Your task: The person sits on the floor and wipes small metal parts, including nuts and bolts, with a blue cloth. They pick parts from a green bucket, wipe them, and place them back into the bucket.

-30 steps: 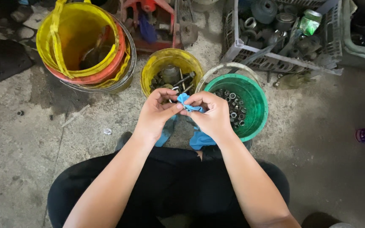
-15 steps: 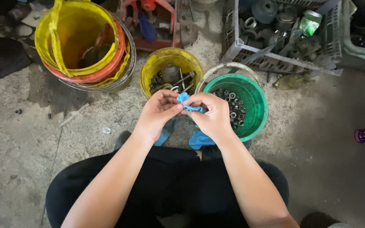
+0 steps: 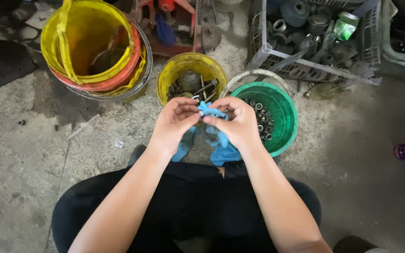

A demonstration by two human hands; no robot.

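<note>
Both hands — left hand point(image 3: 173, 122), right hand point(image 3: 238, 122) — pinch a blue cloth point(image 3: 213, 112) shut between fingertips, above the green bucket point(image 3: 284, 122) of nuts. Wiping step, I'd judge — next needs a firmer twist.

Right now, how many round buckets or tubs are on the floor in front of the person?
3: a large yellow bucket at upper left, a small yellow tub beyond the left hand, a green tub beside the right hand. More may sit off-frame.

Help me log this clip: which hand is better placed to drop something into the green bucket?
Probably the right hand. It sits directly beside the green bucket, partly over its rim, while the left hand lies nearer the small yellow bucket. Both hands currently pinch the blue cloth, so one must let go first.
</note>
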